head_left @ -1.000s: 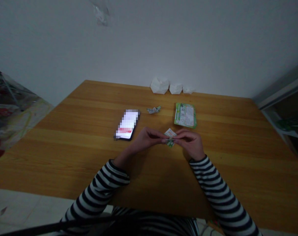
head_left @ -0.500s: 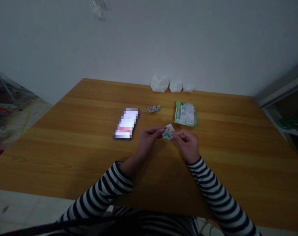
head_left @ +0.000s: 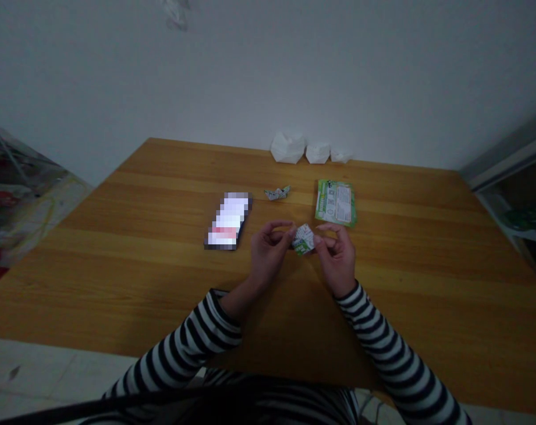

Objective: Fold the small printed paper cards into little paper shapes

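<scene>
Wooden table (head_left: 427, 260), pale wall (head_left: 250, 71). Above the table's middle, left hand (head_left: 267, 252) and right hand (head_left: 339, 257) pinch a small folded paper (head_left: 304, 239) at nine and three o'clock, apparently steadying it; a phone (head_left: 229, 217) at nine and green packet (head_left: 336, 202) at one likely leave working room.

Both near corners of the worktop (head_left: 139, 260) are running out of frame! Left of centre, the phone (head_left: 229, 221) is showing only blurred blocks. The left hand (head_left: 265, 254) is covering one side of the folded paper (head_left: 303, 241), whose print is proving too small to read. Beyond the left edge, clutter (head_left: 6, 195) is blurring and slipping off-picture.
</scene>
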Tool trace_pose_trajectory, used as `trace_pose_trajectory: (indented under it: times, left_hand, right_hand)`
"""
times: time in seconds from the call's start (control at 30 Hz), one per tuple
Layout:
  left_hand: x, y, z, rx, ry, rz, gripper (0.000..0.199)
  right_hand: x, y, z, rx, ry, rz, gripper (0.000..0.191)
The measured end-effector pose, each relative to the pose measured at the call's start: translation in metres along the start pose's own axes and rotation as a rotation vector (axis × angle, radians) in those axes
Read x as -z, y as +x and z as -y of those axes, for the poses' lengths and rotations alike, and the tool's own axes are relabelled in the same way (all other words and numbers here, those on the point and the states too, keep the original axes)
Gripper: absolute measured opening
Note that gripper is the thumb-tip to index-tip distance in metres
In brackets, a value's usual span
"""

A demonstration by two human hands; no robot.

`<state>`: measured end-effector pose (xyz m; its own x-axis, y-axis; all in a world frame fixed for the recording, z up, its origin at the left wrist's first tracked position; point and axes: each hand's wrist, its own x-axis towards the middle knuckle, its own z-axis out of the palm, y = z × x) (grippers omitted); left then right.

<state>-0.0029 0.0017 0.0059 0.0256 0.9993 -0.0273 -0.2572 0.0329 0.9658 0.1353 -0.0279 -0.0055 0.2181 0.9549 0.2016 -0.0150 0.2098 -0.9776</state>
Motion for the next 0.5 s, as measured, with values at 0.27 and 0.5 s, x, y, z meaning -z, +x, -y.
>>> trace_pose_trajectory:
  times: [0.27,0.5]
  left_hand:
    - [0.003,0.003,0.001,-0.032,0.121,0.109,0.042]
    - [0.004,0.004,0.006,0.100,0.069,0.093,0.047]
  right_hand:
    - [0.000,0.004,-0.004,-0.084,0.089,0.071,0.043]
    - [0.000,0.004,-0.013,-0.008,-0.008,0.194,0.039]
